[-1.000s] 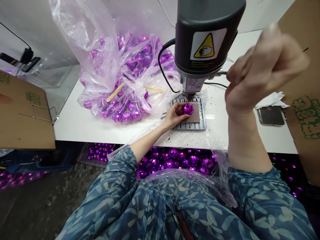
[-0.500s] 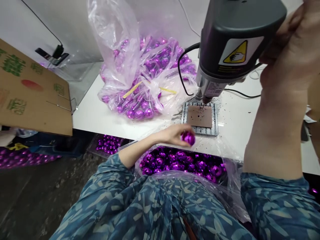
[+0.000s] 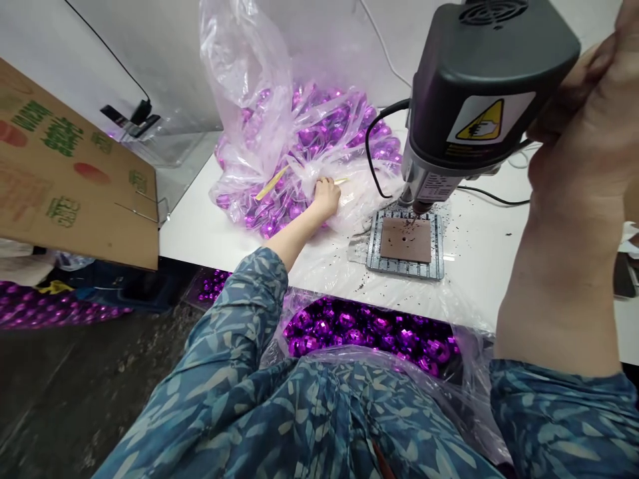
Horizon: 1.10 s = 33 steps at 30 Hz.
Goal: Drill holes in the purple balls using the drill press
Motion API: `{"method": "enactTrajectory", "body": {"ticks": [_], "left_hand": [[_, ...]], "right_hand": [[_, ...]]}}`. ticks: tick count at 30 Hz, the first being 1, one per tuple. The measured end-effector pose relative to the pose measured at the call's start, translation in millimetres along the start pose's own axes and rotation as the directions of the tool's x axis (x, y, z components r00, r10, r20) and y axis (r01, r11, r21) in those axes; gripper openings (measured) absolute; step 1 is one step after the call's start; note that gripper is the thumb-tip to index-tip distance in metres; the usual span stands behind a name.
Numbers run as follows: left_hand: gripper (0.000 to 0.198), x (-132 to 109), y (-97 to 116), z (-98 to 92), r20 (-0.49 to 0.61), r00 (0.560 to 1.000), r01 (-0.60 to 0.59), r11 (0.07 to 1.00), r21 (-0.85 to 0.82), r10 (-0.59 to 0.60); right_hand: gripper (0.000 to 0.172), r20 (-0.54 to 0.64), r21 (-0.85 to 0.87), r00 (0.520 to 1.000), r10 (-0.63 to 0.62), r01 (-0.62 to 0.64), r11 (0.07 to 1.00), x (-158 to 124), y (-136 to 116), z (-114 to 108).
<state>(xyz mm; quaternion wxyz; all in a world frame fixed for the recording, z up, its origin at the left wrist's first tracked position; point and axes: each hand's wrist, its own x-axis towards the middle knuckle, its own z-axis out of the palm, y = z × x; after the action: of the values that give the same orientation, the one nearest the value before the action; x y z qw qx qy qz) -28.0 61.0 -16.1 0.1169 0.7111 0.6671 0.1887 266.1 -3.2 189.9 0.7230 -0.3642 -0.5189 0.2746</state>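
My left hand (image 3: pixel 327 196) reaches into the opening of a clear plastic bag (image 3: pixel 279 126) full of shiny purple faceted balls (image 3: pixel 319 136) on the white table (image 3: pixel 200 229). Its fingers curl inside the plastic; what they hold is hidden. My right hand (image 3: pixel 594 126) is raised beside the dark grey drill press head (image 3: pixel 486 66), closed around something behind it that I cannot see. Under the drill bit lies a bare brown pad (image 3: pixel 405 239) on a grey slotted base (image 3: pixel 404 269).
A second open bag of purple balls (image 3: pixel 369 329) sits in front of my lap below the table edge. A cardboard box (image 3: pixel 64 179) stands at the left. More purple balls (image 3: pixel 50 313) lie on the floor. A black cable (image 3: pixel 372 153) loops from the drill. Dark shavings dot the table.
My left hand took the purple ball off the brown pad, carried it down to the lap bag, then reached left into the table bag. The pad is now bare. My view shifted left.
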Motion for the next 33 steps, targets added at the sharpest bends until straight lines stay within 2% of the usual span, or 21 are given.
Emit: {"method": "enactTrajectory", "body": {"ticks": [2,4,8,10,11,12,13,15,17,19,22,28,33], "left_hand": [[0.021,9.5,-4.3,0.8,0.013,0.998,0.064,0.996,0.065,-0.065],[0.02,13.0,-3.9,-3.1,0.032,0.994,0.096,0.989,0.109,-0.1],[0.025,3.7,4.4,-22.4,0.072,0.997,0.03,0.994,0.102,-0.038],[0.033,-10.9,10.1,-33.5,0.067,0.997,-0.026,0.999,-0.042,0.029],[0.036,-20.2,13.1,-38.2,0.064,0.997,-0.039,0.982,-0.183,0.051],[0.038,-30.3,16.1,-41.7,0.072,0.995,-0.032,0.933,-0.357,0.062],[0.04,-40.6,19.1,-44.1,0.096,0.993,0.0,0.842,-0.54,0.062],[0.045,-60.0,25.2,-44.6,0.194,0.979,0.123,0.593,-0.796,0.059],[0.046,-75.4,31.2,-40.2,0.294,0.953,0.242,0.398,-0.885,0.075],[0.044,-86.0,37.2,-32.1,0.348,0.934,0.313,0.28,-0.908,0.084],[0.04,-94.9,46.0,-17.2,0.382,0.921,0.361,0.205,-0.91,0.075],[0.047,-101.2,62.4,5.4,0.405,0.912,0.384,0.216,-0.898,0.061],[0.03,-107.5,78.6,12.6,0.442,0.897,0.443,0.05,-0.895,-0.022]], "right_hand": [[0.048,-0.085,-0.013,0.995,0.05,-0.051,0.999,-0.4,-1.6,4.0],[0.049,-0.102,-0.015,0.993,0.052,-0.054,0.998,-0.5,-1.3,5.4],[0.049,-0.103,0.017,0.994,0.03,-0.029,0.999,0.3,2.9,4.8],[0.047,-0.118,0.052,0.993,0.018,-0.012,0.999,2.1,5.4,5.6],[0.046,-0.125,0.064,0.992,0.008,0.0,0.998,3.2,6.4,6.5],[0.046,-0.137,0.074,0.991,0.004,0.006,0.997,4.4,7.3,7.4],[0.046,-0.143,0.079,0.99,0.003,0.008,0.997,5.5,7.9,8.2],[0.048,-0.154,0.075,0.988,0.02,-0.008,0.997,6.5,8.1,9.2],[0.049,-0.158,0.066,0.987,0.029,-0.019,0.998,5.8,7.0,9.1],[0.05,-0.133,0.052,0.991,0.016,-0.009,0.999,4.4,5.6,8.2],[0.053,-0.096,0.039,0.995,-0.012,0.015,0.999,4.7,5.7,8.4],[0.05,-0.183,0.037,0.983,0.002,0.004,0.999,11.1,7.6,17.2],[0.044,-0.135,0.013,0.99,-0.031,0.033,0.999,4.7,-1.9,15.9]]}}
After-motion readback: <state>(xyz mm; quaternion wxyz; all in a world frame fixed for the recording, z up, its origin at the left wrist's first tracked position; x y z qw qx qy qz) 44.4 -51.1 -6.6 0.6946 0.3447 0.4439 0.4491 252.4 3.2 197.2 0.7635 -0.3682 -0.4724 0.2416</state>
